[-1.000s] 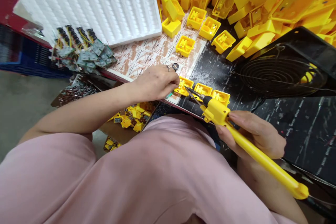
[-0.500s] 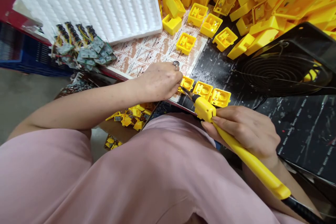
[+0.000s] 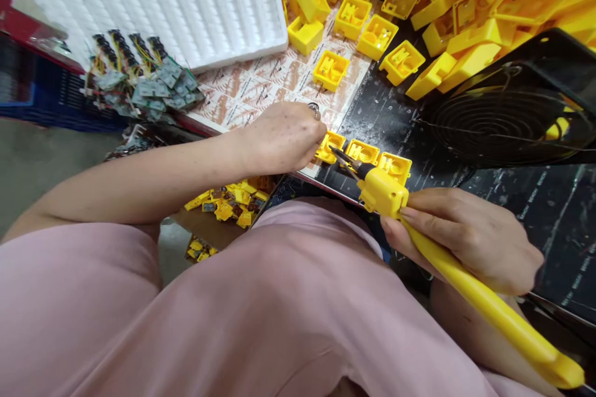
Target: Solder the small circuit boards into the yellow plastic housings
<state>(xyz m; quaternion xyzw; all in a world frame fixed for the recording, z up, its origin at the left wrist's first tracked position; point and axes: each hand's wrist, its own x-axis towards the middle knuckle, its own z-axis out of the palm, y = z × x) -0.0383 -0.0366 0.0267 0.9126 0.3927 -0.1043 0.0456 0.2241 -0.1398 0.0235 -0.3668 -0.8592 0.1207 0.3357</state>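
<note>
My right hand [image 3: 470, 239] is closed around the long handle of a yellow soldering iron [image 3: 384, 192]. Its dark tip and a thin metal tube beside it point left, with the tip over the leftmost of three small yellow plastic housings [image 3: 331, 144] in a row at the table's front edge. Whether the tip touches anything inside cannot be seen. My left hand [image 3: 293, 136], a ring on one finger, is closed against that housing's left side; its fingertips and whatever they pinch are hidden. The middle housing [image 3: 364, 152] and right housing [image 3: 395, 166] lie open side up.
Farther back, several yellow housings [image 3: 330, 70] stand apart before a large heap [image 3: 470, 12]. A black fan [image 3: 503, 111] stands at right. Wired circuit boards [image 3: 158, 90] lie by white foam [image 3: 186, 6] at left. Below the edge is a box of yellow parts [image 3: 228, 205].
My right hand and the soldering iron have shifted to the right, and the tip has drawn away from my left fingers to over the housing. My left hand stays almost in place.
</note>
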